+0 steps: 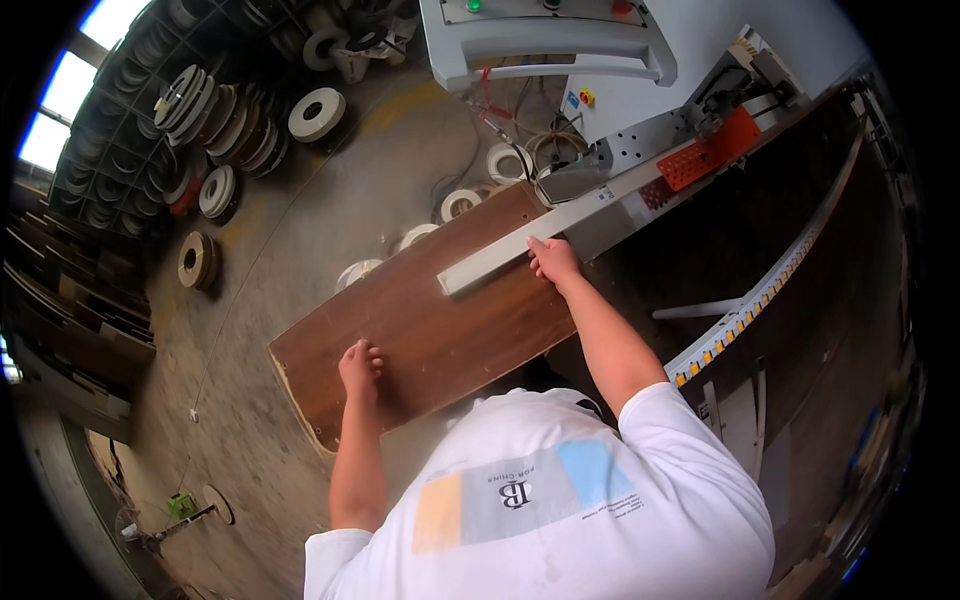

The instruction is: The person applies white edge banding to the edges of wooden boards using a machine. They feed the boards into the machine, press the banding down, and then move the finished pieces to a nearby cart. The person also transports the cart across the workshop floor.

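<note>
The long brown wood-grain panel (430, 310) lies flat, its far end at the white edge-banding machine (640, 110). The left hand (360, 368) rests palm-down on the panel's near part, fingers extended, gripping nothing. The right hand (552, 262) presses flat where the panel meets the pale grey metal guide rail (490, 265), fingers extended, enclosing nothing.

- A white short-sleeved T-shirt (560, 500) covers the torso; the sleeves end above the elbows
- The shirt bears a printed band of three blocks: pale orange, grey, light blue; small dark lettering sits on the grey
- Both forearms are bare; left hand (360, 367) and right hand (553, 260) wear no gloves
</note>
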{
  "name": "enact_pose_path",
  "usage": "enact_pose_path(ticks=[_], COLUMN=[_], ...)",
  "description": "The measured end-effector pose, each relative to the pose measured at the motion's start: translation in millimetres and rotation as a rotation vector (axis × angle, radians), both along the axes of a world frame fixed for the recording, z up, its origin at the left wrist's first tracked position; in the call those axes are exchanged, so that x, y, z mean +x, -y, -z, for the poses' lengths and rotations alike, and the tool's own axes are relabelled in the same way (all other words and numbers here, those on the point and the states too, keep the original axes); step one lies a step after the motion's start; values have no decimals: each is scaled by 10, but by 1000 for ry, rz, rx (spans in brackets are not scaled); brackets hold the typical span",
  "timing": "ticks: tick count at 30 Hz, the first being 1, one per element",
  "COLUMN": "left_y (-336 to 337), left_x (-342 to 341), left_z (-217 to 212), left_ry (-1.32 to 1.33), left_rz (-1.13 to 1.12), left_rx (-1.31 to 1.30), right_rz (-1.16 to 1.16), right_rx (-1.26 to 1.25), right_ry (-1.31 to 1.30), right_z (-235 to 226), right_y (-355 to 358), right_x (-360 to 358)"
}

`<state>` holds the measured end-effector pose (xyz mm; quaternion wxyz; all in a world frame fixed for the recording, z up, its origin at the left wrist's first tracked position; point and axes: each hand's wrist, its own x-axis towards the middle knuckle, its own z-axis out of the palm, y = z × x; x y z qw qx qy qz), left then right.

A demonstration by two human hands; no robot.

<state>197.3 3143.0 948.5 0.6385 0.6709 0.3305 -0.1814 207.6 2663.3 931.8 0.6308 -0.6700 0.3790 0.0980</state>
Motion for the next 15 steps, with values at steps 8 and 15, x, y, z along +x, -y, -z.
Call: enact_pose_path(ticks=[8,15], left_y=[48,286], left_x=[-7,-116], left_z=[-17,-111], left_ry=[28,-11], left_rz=[0,197], left_rx=[28,-13], right_rz=[1,-14], right_rx=[-14,-13], right_ry=[26,10], right_z=[29,90], right_y=[6,44], right_x=[-5,0])
